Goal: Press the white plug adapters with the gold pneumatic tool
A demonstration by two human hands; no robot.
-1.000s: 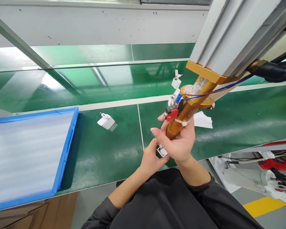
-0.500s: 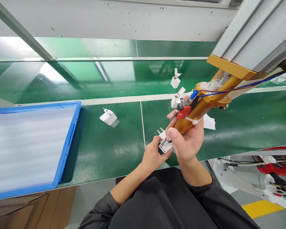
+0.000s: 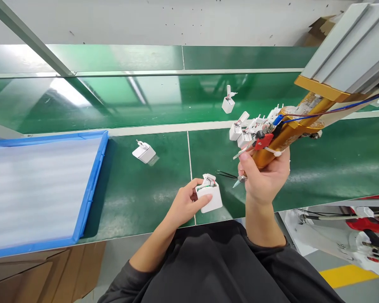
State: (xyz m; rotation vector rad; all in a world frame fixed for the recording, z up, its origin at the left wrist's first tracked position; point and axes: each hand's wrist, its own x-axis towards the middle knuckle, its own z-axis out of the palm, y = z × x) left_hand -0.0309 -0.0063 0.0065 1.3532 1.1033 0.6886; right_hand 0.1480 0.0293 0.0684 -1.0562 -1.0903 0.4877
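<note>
Here's the left hand (image 3: 185, 204), clamped on an opened white adapter (image 3: 211, 201): thumb flat across its front face, the other fingers partly hidden behind. That adapter sits to the left of the gold tool (image 3: 287, 138) and nearer the body, its top piece raised, a red wire and a sliver of green showing in the opening.

Over to the right hand (image 3: 267, 181), and it's wrapped around the lower end of the gold tool, thumb pressed along the near side, the far fingers mostly out of sight behind the shaft. A red switch (image 3: 264, 142) rides on the left flank of the gold tool. Below the tool's lower end, two dark prongs (image 3: 226, 174) point left beside a pale tip (image 3: 236, 184); whether the hand grips them, I can't tell.

Just left of the gold tool, a huddle of opened adapters (image 3: 236, 131) crowds together, lids up. Past them, beyond the tool and to its left, a lone adapter (image 3: 228, 105) stands with its lid raised. Well to the tool's left, another adapter (image 3: 144, 152) lies with its plug uppermost, and farther left comes the blue-rimmed tray (image 3: 96, 168).
</note>
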